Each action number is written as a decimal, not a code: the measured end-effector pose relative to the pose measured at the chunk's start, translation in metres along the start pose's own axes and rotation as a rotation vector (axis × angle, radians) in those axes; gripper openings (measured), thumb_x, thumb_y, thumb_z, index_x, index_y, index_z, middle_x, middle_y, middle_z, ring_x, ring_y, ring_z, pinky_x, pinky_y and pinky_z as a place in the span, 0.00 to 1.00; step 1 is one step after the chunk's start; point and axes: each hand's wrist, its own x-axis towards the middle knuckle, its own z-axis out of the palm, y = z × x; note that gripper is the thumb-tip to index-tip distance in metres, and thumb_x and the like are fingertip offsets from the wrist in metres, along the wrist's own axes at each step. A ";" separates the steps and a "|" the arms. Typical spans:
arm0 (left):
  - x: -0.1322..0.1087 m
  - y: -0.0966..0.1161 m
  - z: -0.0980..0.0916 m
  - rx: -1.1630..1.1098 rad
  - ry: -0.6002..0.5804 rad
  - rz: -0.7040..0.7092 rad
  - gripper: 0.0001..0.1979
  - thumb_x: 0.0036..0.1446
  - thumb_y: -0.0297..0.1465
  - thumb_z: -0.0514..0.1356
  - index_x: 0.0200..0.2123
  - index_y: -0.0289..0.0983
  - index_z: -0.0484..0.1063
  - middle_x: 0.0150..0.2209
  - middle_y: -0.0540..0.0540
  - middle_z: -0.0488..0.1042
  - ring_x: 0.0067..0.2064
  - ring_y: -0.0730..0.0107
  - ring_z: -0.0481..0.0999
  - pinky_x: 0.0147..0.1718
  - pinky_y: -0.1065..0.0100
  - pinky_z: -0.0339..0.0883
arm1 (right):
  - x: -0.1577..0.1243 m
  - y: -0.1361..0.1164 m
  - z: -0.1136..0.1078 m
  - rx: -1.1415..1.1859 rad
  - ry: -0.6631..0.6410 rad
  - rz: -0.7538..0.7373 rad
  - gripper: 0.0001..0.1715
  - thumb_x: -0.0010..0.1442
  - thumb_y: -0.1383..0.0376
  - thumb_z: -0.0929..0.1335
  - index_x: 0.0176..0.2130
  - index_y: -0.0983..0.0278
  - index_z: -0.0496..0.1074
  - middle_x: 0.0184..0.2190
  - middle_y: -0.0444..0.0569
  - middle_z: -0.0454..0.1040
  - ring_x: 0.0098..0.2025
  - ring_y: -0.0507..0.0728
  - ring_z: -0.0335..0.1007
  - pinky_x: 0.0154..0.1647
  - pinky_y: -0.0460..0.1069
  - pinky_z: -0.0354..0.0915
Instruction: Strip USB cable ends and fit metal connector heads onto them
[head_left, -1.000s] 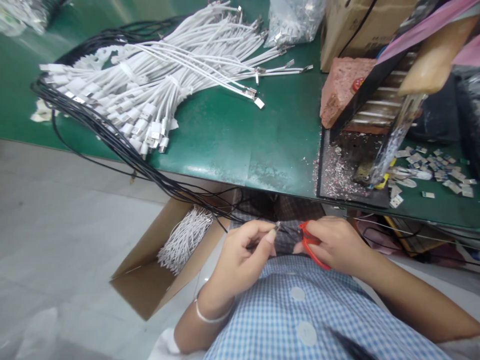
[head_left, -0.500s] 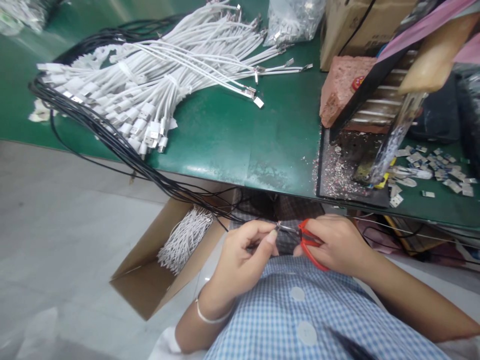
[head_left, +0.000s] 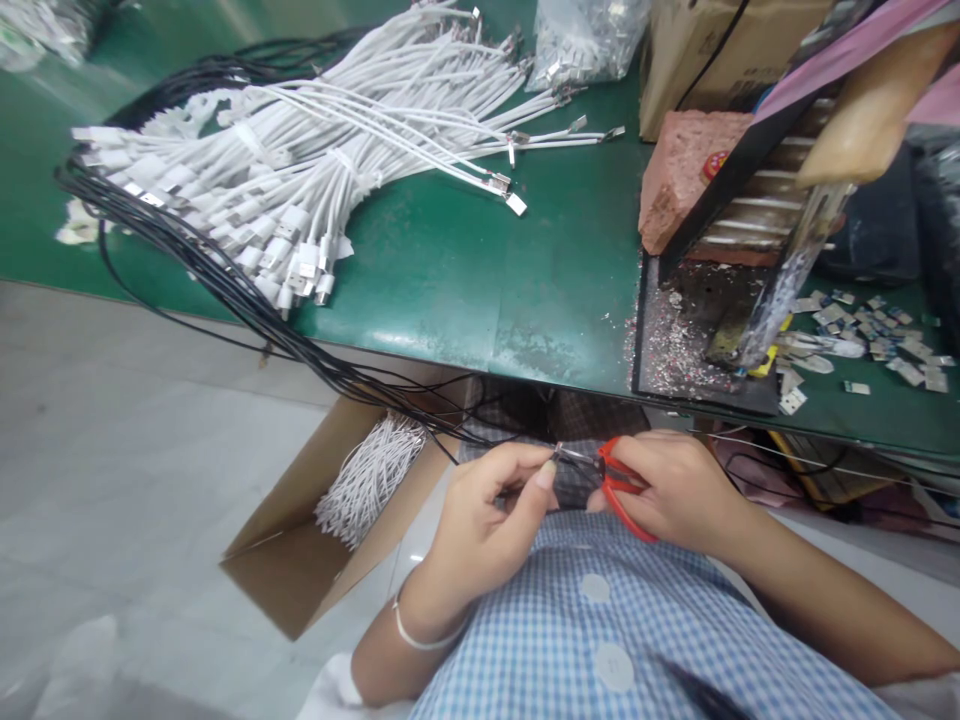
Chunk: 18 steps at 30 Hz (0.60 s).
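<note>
Between thumb and forefinger, my left hand (head_left: 499, 515) pinches the end of a black cable (head_left: 450, 432), just above my lap. My right hand (head_left: 675, 490) is closed around red-handled scissors (head_left: 621, 485), whose blades point left and reach the cable end at my left fingertips. Whether the blades touch the cable is too small to tell. The rest of the black cables runs up and left onto the green table (head_left: 465, 290). A large heap of white USB cables (head_left: 300, 165) lies there, with metal connectors at both ends.
Below the table edge stands an open cardboard box (head_left: 292, 570) with white cables inside. To the right are a brick (head_left: 686, 175), a lever tool (head_left: 765, 290) on a dark base, and scattered USB connectors (head_left: 892, 340). A plastic bag (head_left: 589, 45) sits behind.
</note>
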 end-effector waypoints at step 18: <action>0.000 0.001 0.000 0.171 0.037 0.102 0.06 0.64 0.25 0.60 0.40 0.36 0.78 0.28 0.49 0.82 0.25 0.75 0.77 0.25 0.75 0.69 | -0.001 0.000 -0.003 -0.002 -0.018 0.004 0.21 0.67 0.55 0.65 0.25 0.62 0.66 0.16 0.43 0.69 0.19 0.52 0.64 0.26 0.47 0.54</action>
